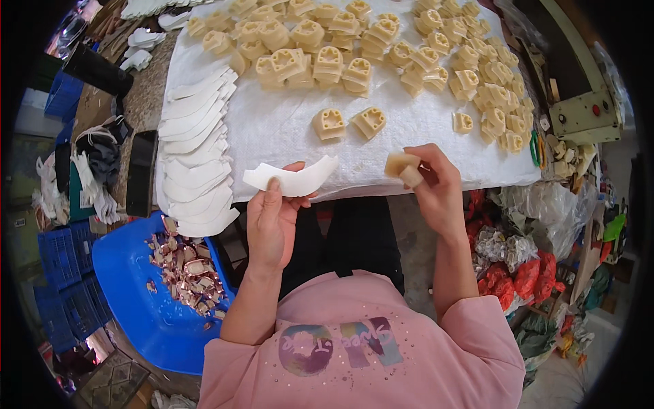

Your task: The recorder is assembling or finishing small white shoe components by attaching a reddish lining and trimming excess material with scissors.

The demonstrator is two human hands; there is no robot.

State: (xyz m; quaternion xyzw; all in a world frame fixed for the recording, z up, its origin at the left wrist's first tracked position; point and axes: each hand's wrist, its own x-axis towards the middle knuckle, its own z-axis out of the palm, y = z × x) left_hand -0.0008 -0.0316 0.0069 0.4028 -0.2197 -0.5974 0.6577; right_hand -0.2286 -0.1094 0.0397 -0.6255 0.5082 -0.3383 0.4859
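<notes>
My left hand (271, 221) pinches a curved white strip (293, 178), thumb on top and fingers beneath, just above the table's near edge. My right hand (436, 185) grips a beige shoe heel (400, 165) between thumb and fingers; it is blurred and partly covered by them. Two loose heels, one upright (330, 125) and one slightly turned (368, 122), sit on the white sheet in front of my hands. A fanned stack of white strips (197, 160) lies to the left of my left hand.
Many beige heels (286, 65) crowd the far and right parts of the sheet-covered table (272, 126). A blue tub (129, 300) with shiny pinkish pieces stands at lower left. A dark phone-like slab (142, 174) lies beside the strips. Red bags (538, 276) are at right.
</notes>
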